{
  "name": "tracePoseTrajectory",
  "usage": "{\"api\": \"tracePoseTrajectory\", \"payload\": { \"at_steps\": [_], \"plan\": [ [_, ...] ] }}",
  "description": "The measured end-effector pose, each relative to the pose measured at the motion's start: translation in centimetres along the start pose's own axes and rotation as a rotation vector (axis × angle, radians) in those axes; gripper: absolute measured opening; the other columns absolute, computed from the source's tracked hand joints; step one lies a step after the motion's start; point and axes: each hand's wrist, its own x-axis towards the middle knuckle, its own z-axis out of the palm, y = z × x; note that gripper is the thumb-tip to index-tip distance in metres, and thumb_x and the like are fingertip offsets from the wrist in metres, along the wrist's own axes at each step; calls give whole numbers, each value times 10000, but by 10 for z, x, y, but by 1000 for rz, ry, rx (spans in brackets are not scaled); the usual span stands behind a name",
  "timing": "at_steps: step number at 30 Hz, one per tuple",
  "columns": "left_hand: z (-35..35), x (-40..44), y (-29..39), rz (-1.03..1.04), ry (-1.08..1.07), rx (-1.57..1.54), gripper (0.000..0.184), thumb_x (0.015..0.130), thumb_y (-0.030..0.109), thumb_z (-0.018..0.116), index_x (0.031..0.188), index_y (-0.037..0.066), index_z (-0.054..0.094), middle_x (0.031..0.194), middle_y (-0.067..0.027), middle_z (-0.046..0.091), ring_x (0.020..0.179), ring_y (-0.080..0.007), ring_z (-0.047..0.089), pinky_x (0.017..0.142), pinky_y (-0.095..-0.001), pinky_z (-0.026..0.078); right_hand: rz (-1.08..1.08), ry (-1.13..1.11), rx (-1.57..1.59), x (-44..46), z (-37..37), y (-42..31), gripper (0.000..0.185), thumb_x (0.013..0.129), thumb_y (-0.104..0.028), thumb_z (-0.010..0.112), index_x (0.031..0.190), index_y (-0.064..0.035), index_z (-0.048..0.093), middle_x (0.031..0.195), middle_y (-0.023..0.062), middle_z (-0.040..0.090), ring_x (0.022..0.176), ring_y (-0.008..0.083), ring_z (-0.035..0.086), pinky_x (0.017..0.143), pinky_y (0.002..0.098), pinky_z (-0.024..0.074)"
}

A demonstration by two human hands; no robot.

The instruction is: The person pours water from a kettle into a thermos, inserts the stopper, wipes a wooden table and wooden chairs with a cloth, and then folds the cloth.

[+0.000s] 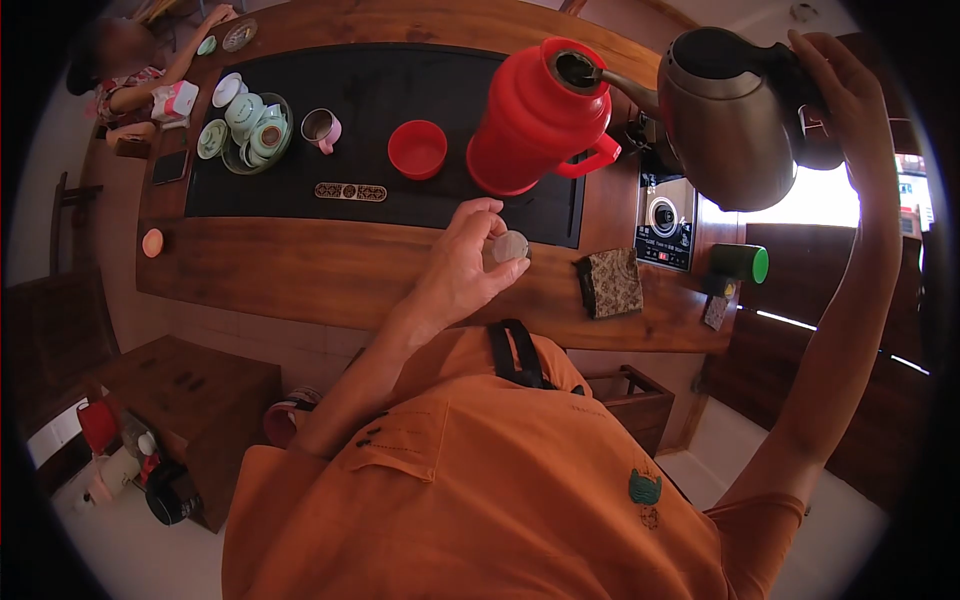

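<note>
My right hand [845, 85] grips the black handle of a steel kettle [725, 130], raised and tilted. Its spout reaches the open mouth of a red thermos flask [540, 120], which stands on the black tea tray [350, 95]. Whether water is flowing cannot be made out. Between the thumb and fingers of my left hand [460, 265] is a small round translucent stopper [509, 248], held just in front of the flask. To the flask's left a red cup [417, 149] sits on the tray.
A pink mug [321, 130] and a glass bowl of pale green teaware [258, 135] stand farther left. Right of the tray are an electric hob [664, 222], a folded patterned cloth [611, 282] and a green canister [738, 262]. Another person [125, 85] sits at the far left.
</note>
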Motion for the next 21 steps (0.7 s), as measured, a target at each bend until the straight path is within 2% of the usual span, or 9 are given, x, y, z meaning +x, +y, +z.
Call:
{"api": "tracePoseTrajectory", "payload": {
  "at_steps": [2,5,8,9,11,14,17,20,21],
  "plan": [
    [0,0,0,4,-2,8,328,753,137,739,940,-19,519,1253,-213,460,1047,-296,569,867,-357,483,-26,-84,12,1,-3,-5,234,923,-322,607,1027,-120,664,806,-71,595,694,-12,525,590,162,382],
    [0,0,-1,23,8,3,329,754,138,738,941,-20,518,1246,-215,464,1048,-298,569,867,-362,482,178,-75,-29,23,-26,39,233,926,-325,602,1030,-126,663,801,-74,589,685,-13,513,581,160,372],
    [0,0,-1,39,13,7,331,754,140,739,941,-20,517,1239,-219,465,1054,-304,566,865,-363,483,312,-68,-55,23,-26,38,232,929,-326,598,1032,-129,662,797,-76,585,678,-14,505,575,159,365],
    [0,0,-2,40,14,5,330,754,139,738,941,-21,517,1237,-220,465,1057,-307,564,864,-364,483,140,-59,-25,7,-8,5,230,930,-325,596,1031,-128,660,793,-78,582,672,-16,497,571,160,360],
    [1,-1,-2,41,14,2,330,755,137,738,941,-21,517,1235,-220,465,1060,-310,563,863,-365,484,-33,-50,5,-1,2,-10,229,932,-324,593,1029,-127,658,789,-79,578,666,-18,489,566,160,356],
    [1,-2,-2,22,18,-7,329,753,133,739,940,-20,516,1227,-221,472,1059,-313,563,859,-367,484,-47,0,26,2,1,-1,224,934,-323,591,1017,-125,655,760,-82,566,627,-19,468,540,160,340],
    [2,-2,-3,40,26,-6,330,752,132,741,939,-19,516,1218,-220,480,1056,-312,564,856,-366,485,14,-82,19,8,-6,9,221,934,-326,592,1002,-125,653,730,-84,553,589,-19,448,517,160,323],
    [1,-2,-3,42,32,-5,332,750,131,744,938,-20,515,1212,-220,485,1055,-312,565,855,-365,485,37,64,-56,11,-2,22,223,933,-329,593,1003,-126,653,713,-86,545,560,-14,431,502,162,312],
    [1,-1,-3,39,29,-10,333,751,131,744,939,-20,514,1216,-219,483,1054,-312,565,855,-366,485,-3,48,-60,7,1,9,225,931,-331,594,1004,-127,654,716,-87,544,568,-16,434,505,162,314]
  ]
}}
